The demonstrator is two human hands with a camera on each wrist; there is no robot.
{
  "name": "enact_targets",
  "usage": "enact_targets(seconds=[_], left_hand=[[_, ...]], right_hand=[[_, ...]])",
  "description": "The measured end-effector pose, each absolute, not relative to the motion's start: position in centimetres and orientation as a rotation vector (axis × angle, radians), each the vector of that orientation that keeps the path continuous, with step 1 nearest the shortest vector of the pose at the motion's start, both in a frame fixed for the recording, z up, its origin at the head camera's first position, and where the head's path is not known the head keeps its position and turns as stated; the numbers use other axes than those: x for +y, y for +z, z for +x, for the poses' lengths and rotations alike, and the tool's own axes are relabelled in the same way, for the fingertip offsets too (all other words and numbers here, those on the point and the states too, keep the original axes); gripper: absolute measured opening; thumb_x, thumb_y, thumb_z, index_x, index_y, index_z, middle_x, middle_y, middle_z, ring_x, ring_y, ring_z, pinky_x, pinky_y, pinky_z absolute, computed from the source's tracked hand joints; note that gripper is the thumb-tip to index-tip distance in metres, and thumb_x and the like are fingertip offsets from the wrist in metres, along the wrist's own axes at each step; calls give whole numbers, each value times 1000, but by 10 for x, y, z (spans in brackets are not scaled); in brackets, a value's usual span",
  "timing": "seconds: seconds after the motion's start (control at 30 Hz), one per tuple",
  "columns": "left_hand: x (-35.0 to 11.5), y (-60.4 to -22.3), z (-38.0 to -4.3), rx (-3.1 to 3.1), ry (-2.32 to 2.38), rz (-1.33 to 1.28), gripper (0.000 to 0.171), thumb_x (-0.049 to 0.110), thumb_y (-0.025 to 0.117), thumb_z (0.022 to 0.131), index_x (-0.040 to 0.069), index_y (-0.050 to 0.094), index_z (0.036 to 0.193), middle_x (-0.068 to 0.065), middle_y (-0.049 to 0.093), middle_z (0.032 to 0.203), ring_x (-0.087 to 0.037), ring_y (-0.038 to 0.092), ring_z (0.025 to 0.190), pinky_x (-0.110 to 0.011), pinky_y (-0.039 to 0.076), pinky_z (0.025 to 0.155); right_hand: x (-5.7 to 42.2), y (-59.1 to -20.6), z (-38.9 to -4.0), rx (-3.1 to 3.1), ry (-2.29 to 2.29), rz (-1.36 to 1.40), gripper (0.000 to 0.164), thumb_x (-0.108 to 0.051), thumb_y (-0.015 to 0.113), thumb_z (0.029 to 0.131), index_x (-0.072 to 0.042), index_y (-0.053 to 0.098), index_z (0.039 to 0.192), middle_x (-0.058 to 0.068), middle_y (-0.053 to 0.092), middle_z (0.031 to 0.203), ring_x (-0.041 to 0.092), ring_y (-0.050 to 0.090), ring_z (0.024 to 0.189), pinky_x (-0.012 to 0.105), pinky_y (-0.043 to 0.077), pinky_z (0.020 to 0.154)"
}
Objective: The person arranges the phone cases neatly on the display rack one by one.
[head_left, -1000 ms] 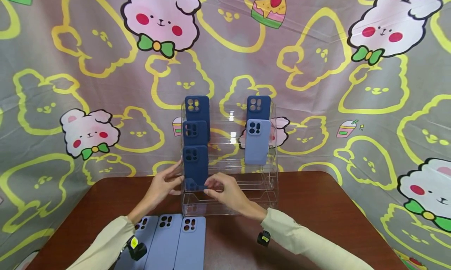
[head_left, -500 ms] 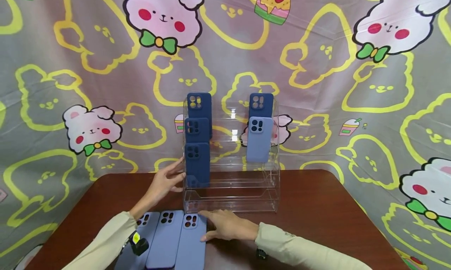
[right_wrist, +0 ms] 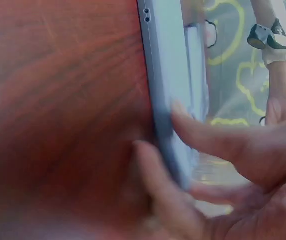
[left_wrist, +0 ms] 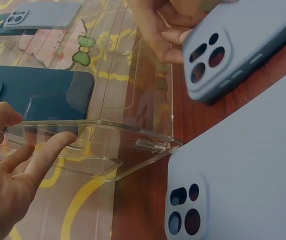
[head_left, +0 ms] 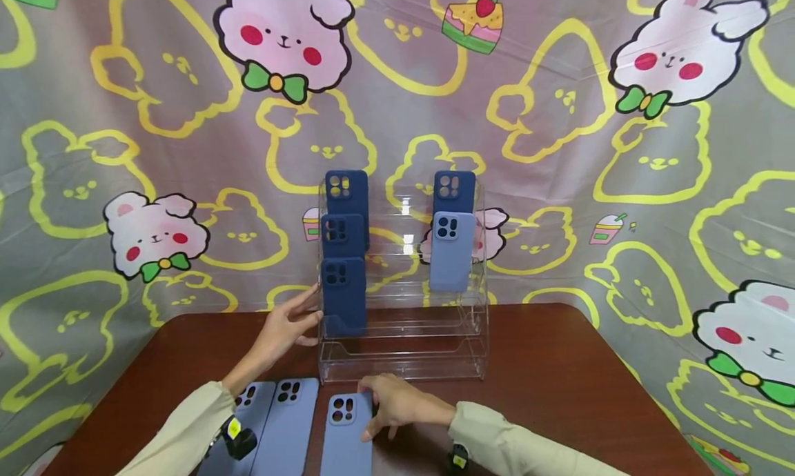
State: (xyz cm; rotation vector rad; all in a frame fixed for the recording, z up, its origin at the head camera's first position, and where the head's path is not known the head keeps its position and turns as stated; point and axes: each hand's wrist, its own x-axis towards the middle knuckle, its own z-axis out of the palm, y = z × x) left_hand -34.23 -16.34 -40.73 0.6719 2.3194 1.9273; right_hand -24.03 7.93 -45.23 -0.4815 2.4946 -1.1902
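Observation:
My right hand [head_left: 400, 403] pinches the upper right edge of a light blue phone case [head_left: 346, 438], its thumb on the near side; this case is tilted off the table in the left wrist view. My left hand [head_left: 282, 331] rests against the left side of a clear acrylic tiered display rack [head_left: 404, 374], fingers spread and fairly straight. A dark blue phone case [head_left: 344, 300] stands in the rack beside that hand, below a second dark blue case [head_left: 341, 234]. Two more light blue cases [head_left: 287, 428] lie flat to the left, partly behind my left sleeve.
Higher in the rack, another dark blue case [head_left: 346, 186] stands at the left. On the right side are a dark blue case [head_left: 455, 190] and a light blue case [head_left: 450, 255]. The brown wooden table [head_left: 546, 393] meets a cartoon-patterned curtain [head_left: 559, 159] behind.
My right hand has left the lower dark blue case in the rack, come down to the rightmost light blue case, gripped it and drawn it away from its neighbours. The left hand stays put.

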Motion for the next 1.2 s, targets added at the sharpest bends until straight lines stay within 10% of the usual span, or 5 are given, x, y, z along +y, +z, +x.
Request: enact_targets(seconds=[0.4,1.2], left_hand=[[-160,-411,-342,2311,1937,655,66,6,64,104,12,37,163,-33,47,155,-50,61,127,-44,68,75],[-165,-407,-341,2301,1942,659,66,4,64,104,7,35,163,-33,44,156,-49,60,128,-45,68,77]], right_hand=[[92,-465,-237,2082,-1868,-210,35,26,73,80,14,64,111,7,58,79,15,68,65,43,68,63],[168,-371,-260,2171,-1811,-662,32,5,73,94,6,65,125,11,61,103,21,76,91,57,65,81]])
